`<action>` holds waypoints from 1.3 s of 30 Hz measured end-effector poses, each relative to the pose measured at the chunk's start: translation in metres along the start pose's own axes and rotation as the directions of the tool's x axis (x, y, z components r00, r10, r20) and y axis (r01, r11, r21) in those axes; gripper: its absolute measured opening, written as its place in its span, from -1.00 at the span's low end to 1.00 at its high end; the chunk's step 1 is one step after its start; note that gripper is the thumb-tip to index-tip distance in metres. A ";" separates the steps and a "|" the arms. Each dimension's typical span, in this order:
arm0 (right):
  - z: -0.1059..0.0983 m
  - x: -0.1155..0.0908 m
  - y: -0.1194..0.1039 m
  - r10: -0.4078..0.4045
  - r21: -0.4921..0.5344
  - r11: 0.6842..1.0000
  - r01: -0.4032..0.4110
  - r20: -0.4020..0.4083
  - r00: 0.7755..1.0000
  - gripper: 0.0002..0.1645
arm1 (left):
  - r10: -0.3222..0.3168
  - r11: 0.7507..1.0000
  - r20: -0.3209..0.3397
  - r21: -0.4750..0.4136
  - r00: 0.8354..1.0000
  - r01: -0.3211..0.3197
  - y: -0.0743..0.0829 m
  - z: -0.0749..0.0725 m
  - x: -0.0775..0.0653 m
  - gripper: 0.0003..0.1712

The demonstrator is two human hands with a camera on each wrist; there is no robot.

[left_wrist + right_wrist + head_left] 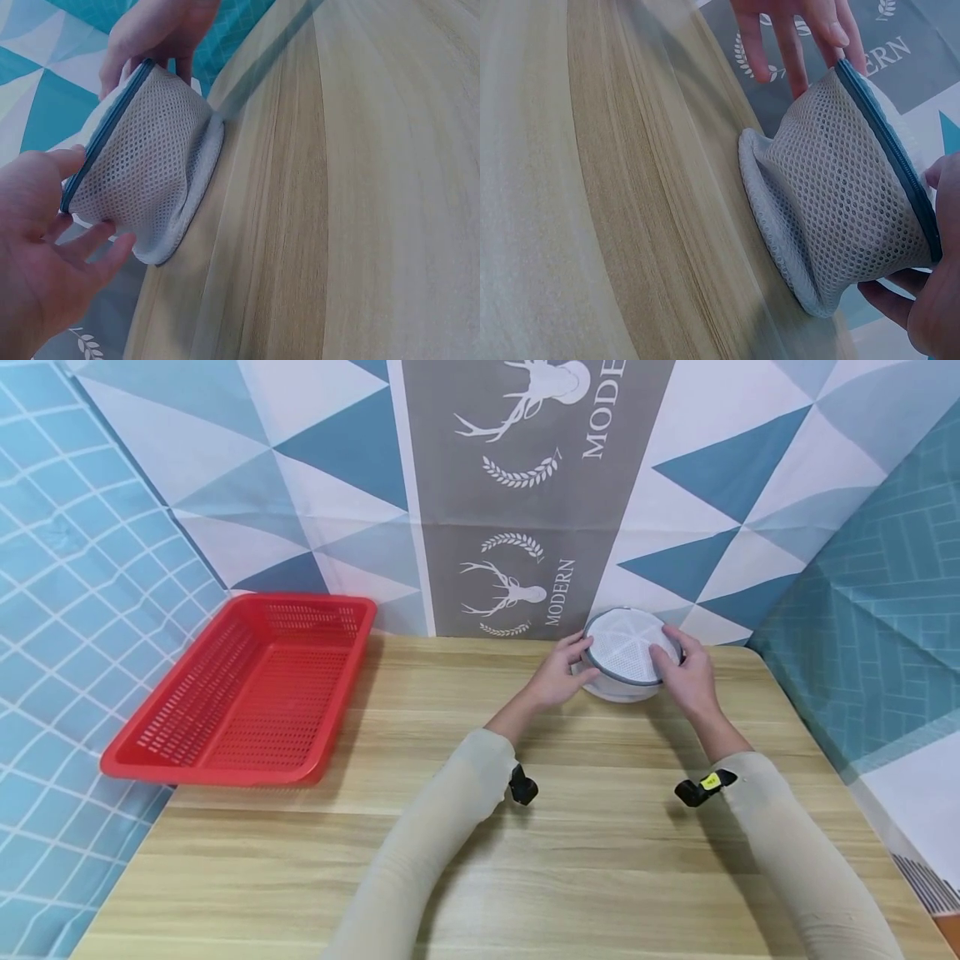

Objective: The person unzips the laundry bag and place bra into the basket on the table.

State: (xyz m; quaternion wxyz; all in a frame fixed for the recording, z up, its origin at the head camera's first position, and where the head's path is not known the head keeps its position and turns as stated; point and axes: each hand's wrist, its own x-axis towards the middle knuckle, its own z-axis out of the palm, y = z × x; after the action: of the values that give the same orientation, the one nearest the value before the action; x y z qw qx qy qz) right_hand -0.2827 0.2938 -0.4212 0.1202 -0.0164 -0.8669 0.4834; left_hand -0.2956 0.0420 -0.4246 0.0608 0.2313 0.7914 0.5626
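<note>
At far edge of desk [600, 868], white mesh bag [619, 652]; left hand [557, 677] and right hand [691, 678] pinch zipped rim [890, 150]. Probably light, soft-sided, easily crushed; firmer rim likely best hold.

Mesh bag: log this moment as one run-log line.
mesh bag: near back of table | left hand: holds top edge | right hand: holds top edge | red basket: left side, untouched

Wood-grain table [600, 843]: red basket [281, 702] left, mesh bag [624, 645] far right.
</note>
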 end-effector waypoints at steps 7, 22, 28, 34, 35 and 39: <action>0.001 -0.002 -0.002 0.005 -0.009 1.000 -0.005 0.009 1.000 -0.19 | -0.015 1.000 -0.021 -0.021 1.000 0.015 -0.002 0.000 0.001 -0.24; 0.004 0.001 -0.004 0.024 0.008 1.000 -0.024 0.002 1.000 -0.21 | -0.055 0.998 -0.057 -0.043 0.997 0.053 -0.007 0.002 0.005 -0.32; 0.005 0.000 -0.005 0.034 0.018 0.999 -0.034 -0.002 0.999 -0.21 | -0.056 0.998 -0.054 -0.036 0.997 0.054 -0.008 0.001 0.005 -0.32; 0.006 -0.002 -0.005 0.038 0.025 0.999 -0.038 -0.007 0.999 -0.22 | -0.063 0.998 -0.052 -0.016 0.997 0.062 -0.007 -0.001 0.004 -0.33; 0.006 -0.002 -0.005 0.036 0.030 0.999 -0.036 -0.010 0.999 -0.22 | -0.063 0.998 -0.052 -0.014 0.997 0.063 -0.007 -0.001 0.004 -0.33; 0.007 -0.003 -0.005 0.031 0.041 0.999 -0.030 -0.020 0.999 -0.23 | -0.067 0.998 -0.055 -0.012 0.996 0.066 -0.006 -0.003 0.004 -0.31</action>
State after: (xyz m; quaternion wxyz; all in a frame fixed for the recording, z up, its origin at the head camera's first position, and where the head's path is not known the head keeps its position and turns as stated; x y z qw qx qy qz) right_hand -0.2812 0.2846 -0.4207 0.1221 -0.0319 -0.8553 0.5025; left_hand -0.3017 0.0396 -0.4288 0.0588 0.1888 0.7971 0.5705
